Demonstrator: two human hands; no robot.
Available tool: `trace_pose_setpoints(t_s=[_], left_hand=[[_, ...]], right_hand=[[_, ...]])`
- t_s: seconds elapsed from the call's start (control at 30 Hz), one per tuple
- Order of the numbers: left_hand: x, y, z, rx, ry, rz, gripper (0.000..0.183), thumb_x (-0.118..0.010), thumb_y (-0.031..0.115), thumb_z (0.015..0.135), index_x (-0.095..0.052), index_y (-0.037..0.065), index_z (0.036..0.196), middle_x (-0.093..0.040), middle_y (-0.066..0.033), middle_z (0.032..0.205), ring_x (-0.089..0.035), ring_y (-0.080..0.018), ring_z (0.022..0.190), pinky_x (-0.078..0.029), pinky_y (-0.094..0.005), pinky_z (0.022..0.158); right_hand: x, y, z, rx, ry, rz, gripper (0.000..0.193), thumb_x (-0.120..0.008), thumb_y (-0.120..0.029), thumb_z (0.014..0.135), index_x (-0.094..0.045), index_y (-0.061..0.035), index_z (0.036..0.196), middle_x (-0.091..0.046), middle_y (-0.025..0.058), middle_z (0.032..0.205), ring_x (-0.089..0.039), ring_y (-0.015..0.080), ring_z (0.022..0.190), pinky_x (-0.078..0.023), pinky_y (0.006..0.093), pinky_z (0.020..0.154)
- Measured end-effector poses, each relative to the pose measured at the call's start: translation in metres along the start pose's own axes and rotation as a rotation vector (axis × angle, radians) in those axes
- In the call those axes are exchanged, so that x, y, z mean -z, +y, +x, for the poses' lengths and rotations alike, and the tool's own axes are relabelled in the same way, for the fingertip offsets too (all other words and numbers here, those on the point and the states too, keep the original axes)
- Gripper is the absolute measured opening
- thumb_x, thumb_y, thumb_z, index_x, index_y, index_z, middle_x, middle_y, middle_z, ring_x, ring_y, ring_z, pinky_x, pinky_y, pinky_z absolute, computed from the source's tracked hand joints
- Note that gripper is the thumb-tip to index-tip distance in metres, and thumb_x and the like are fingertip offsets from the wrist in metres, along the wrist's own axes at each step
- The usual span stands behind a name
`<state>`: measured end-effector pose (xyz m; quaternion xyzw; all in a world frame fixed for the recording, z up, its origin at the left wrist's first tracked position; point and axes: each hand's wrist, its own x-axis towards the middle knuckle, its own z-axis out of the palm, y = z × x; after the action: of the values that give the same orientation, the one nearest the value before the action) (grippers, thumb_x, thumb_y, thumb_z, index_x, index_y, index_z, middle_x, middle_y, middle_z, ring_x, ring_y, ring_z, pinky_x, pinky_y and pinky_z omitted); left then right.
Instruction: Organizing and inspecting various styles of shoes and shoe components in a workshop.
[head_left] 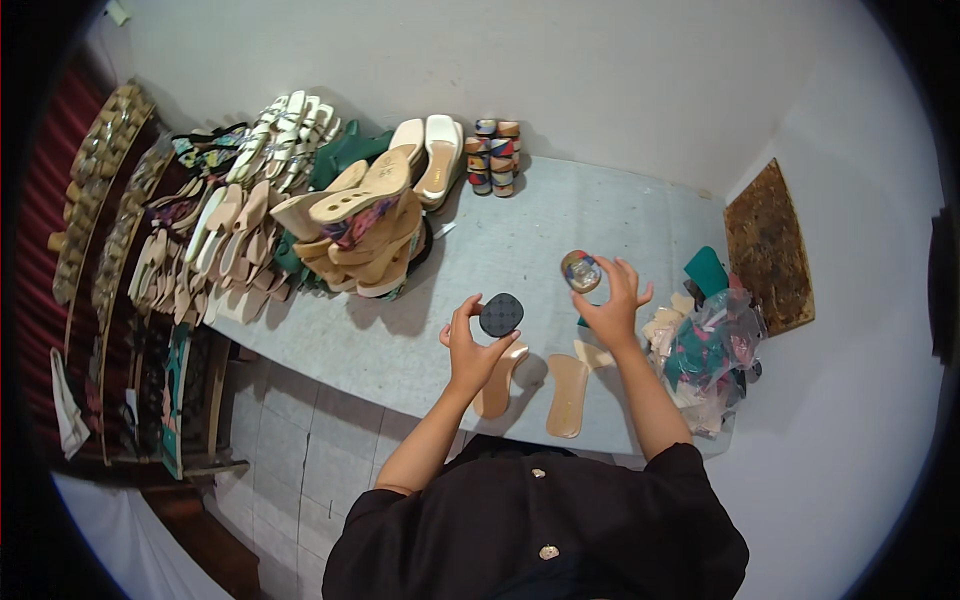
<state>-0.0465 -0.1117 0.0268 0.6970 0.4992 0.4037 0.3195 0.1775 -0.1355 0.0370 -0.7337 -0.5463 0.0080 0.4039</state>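
My left hand (pixel 466 338) grips a shoe heel by its edge, its dark, patterned base (pixel 501 315) facing up. Between the thumb and fingers of my right hand (pixel 614 300) is a second shoe heel (pixel 580 272), with multicoloured sides and a pale, hollow-looking end. Both heels are held above the table, apart from each other. Below them lie two tan insoles: one insole (pixel 567 396) is nearly whole in view, while the other insole (pixel 494 394) is partly covered by my left hand and forearm.
Stacked multicoloured heels (pixel 492 158) stand by the wall on the grey table (pixel 560 200). Piles of sandals and wedge soles (pixel 365 225) fill its left side. Clear plastic bags of scraps (pixel 708 350) sit at right, beside a brown board (pixel 769 250). A shoe rack (pixel 100 200) stands far left.
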Motion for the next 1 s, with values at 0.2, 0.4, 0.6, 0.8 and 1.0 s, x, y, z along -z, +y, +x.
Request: trace_pose_setpoints(t_s=[0.2, 0.4, 0.6, 0.8, 1.0], left_hand=[[0.005, -0.039, 0.007, 0.360, -0.032, -0.423, 0.052, -0.053, 0.051, 0.084, -0.059, 0.004, 0.106, -0.062, -0.0077, 0.092, -0.055, -0.0170, 0.095, -0.021, -0.0446, 0.093], [0.005, -0.136, 0.021, 0.632, -0.362, 0.106, 0.063, -0.031, 0.055, 0.090, -0.064, 0.003, 0.083, -0.063, -0.0096, 0.072, -0.061, -0.0204, 0.073, -0.039, -0.0327, 0.078], [0.017, -0.110, 0.046, 0.294, -0.738, 0.635, 0.069, -0.029, 0.063, 0.085, -0.069, 0.007, 0.087, -0.066, -0.0157, 0.095, -0.061, -0.0312, 0.094, -0.021, -0.0531, 0.095], [0.008, -0.110, 0.074, 0.201, -0.879, 0.801, 0.068, -0.035, 0.065, 0.082, -0.069, 0.006, 0.086, -0.067, -0.0146, 0.091, -0.062, -0.0290, 0.092, -0.035, -0.0451, 0.085], [0.024, -0.142, 0.057, 0.273, -0.681, 0.408, 0.072, -0.051, 0.065, 0.075, -0.055, 0.004, 0.113, -0.064, -0.0172, 0.095, -0.061, -0.0299, 0.091, -0.043, -0.0427, 0.079]], right_hand=[[-0.020, -0.047, -0.027, -0.031, -0.050, 0.196, 0.060, -0.076, -0.029, 0.061, -0.054, -0.0133, 0.115, -0.056, 0.0053, 0.109, -0.046, 0.0217, 0.111, -0.009, 0.0564, 0.098], [-0.052, -0.054, -0.052, -0.127, -0.209, 0.163, 0.060, -0.075, -0.031, 0.061, -0.055, -0.0136, 0.115, -0.056, 0.0053, 0.107, -0.046, 0.0210, 0.109, -0.010, 0.0560, 0.098], [-0.078, -0.039, -0.076, -0.185, -0.292, 0.074, 0.059, -0.073, -0.034, 0.062, -0.055, -0.0145, 0.115, -0.058, 0.0037, 0.107, -0.044, 0.0209, 0.112, -0.010, 0.0573, 0.097], [-0.091, -0.035, -0.087, -0.208, -0.367, 0.036, 0.062, -0.077, -0.035, 0.060, -0.057, -0.0179, 0.116, -0.058, 0.0034, 0.109, -0.043, 0.0200, 0.114, -0.009, 0.0556, 0.098], [-0.097, -0.032, -0.086, -0.261, -0.398, 0.011, 0.059, -0.077, -0.027, 0.062, -0.057, -0.0160, 0.116, -0.057, 0.0057, 0.110, -0.041, 0.0214, 0.115, -0.009, 0.0572, 0.098]])
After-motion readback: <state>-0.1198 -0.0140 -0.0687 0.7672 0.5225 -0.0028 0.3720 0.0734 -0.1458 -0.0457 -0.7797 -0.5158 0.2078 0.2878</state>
